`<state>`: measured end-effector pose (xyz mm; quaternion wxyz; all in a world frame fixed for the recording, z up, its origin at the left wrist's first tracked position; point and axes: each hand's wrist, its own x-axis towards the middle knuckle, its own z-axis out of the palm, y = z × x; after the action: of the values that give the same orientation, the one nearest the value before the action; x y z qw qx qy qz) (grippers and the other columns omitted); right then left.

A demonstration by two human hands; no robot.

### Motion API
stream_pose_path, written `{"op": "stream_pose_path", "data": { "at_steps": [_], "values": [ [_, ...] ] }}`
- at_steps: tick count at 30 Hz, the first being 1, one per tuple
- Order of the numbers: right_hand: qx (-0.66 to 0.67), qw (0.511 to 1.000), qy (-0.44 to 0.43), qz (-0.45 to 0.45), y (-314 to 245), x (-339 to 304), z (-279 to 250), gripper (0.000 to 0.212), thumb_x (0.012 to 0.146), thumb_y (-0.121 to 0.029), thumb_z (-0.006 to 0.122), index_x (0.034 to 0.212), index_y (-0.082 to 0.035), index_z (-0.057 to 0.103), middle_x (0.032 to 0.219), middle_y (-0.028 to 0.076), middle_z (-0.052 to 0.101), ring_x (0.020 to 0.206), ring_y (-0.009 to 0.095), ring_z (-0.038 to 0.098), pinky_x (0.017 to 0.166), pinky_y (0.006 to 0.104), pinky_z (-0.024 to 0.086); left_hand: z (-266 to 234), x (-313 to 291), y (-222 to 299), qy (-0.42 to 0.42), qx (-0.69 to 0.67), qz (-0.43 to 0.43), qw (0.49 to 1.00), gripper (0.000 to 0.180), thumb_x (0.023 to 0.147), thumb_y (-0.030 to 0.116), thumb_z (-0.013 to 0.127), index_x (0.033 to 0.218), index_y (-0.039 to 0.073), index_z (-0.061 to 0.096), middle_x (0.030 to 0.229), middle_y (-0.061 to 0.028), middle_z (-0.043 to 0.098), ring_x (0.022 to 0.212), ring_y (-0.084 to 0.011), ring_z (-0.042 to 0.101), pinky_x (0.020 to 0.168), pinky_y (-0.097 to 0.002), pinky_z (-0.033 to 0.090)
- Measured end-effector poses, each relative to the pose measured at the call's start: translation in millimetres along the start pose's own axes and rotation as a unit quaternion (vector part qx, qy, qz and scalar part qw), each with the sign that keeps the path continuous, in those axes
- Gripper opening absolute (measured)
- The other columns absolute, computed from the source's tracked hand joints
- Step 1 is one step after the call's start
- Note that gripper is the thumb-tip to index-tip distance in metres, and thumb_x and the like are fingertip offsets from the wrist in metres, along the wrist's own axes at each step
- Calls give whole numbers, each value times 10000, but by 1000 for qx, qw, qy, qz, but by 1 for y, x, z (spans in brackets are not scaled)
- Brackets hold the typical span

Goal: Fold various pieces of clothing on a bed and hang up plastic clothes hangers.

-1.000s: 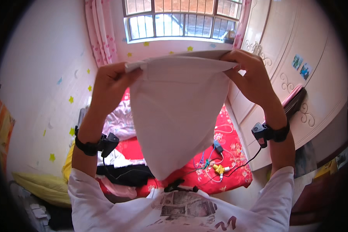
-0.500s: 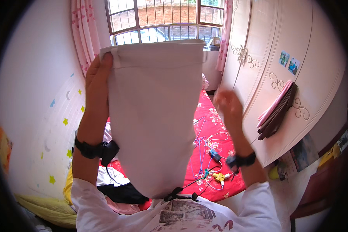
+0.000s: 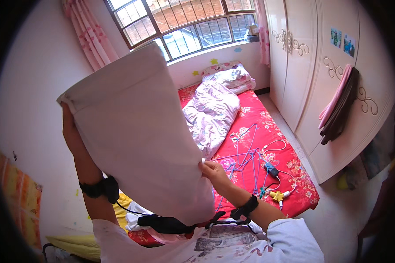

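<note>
A white piece of cloth (image 3: 131,118), with a wide sewn band along its top edge, hangs tilted in front of me. I cannot make out what kind of garment or cover it is. At its upper left corner my left hand (image 3: 68,115) grips it, the fingers mostly hidden by the fabric. My right hand (image 3: 214,172) is closed in a pinch on the cloth's lower right edge. Below, the cloth comes down against my shirt front. Each wrist wears a black strap, the left strap (image 3: 94,188) with a small block on it.
Behind the cloth stands a bed with a red floral sheet (image 3: 289,168). On it lie a crumpled quilt (image 3: 210,109), thin hangers (image 3: 245,158), cables with a blue-and-black adapter (image 3: 271,169), and dark clothing (image 3: 162,222). Pale wardrobe doors (image 3: 314,109) line the right, with garments (image 3: 340,105) hanging there.
My right hand has come in from the right and taken hold of the cloth's edge. The cloth now leans to the left, and the view has tilted and shows more of the bed.
</note>
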<state>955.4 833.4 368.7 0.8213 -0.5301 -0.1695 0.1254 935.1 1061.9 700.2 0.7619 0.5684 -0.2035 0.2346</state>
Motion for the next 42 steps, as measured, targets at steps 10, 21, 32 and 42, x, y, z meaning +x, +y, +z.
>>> {"op": "stream_pose_path", "data": {
  "at_steps": [10, 21, 32, 42],
  "values": [
    [393, 918, -46, 8, -66, -12, -4, 454, 935, -369, 525, 1238, -32, 501, 1198, 131, 581, 1079, 256, 566, 980, 410, 397, -106, -31, 2, 142, 46, 42, 988, 511, 1000, 441, 304, 1271, 39, 467, 1257, -140, 526, 1127, -266, 538, 947, -399, 451],
    [158, 981, -65, 91, -45, -47, -39, 436, 830, -64, 624, 1246, -42, 496, 1003, 48, 612, 911, 144, 593, 841, 293, 464, -95, -72, -13, 122, -28, 29, 992, 480, 1005, 365, 278, 1238, 10, 502, 1212, -145, 568, 1117, -270, 550, 974, -404, 431],
    [-64, 975, -201, -73, -118, 36, 45, 976, 756, -269, 783, 1453, -23, 145, 1440, 235, 298, 1338, 353, 318, 1055, 430, 342, -32, -65, -24, -178, -164, 35, 970, 170, 968, 258, 437, 965, 102, 504, 1043, -50, 506, 1122, -215, 455, 941, -411, 405],
    [-232, 912, -69, -331, -232, 56, 77, 233, 881, -137, 642, 1076, -9, 635, 913, 14, 652, 839, 82, 601, 735, 243, 503, -57, -63, -5, -39, 185, 46, 981, 263, 962, 266, 498, 1071, 36, 564, 951, -30, 598, 860, -109, 580, 764, -265, 488]
  ]
}}
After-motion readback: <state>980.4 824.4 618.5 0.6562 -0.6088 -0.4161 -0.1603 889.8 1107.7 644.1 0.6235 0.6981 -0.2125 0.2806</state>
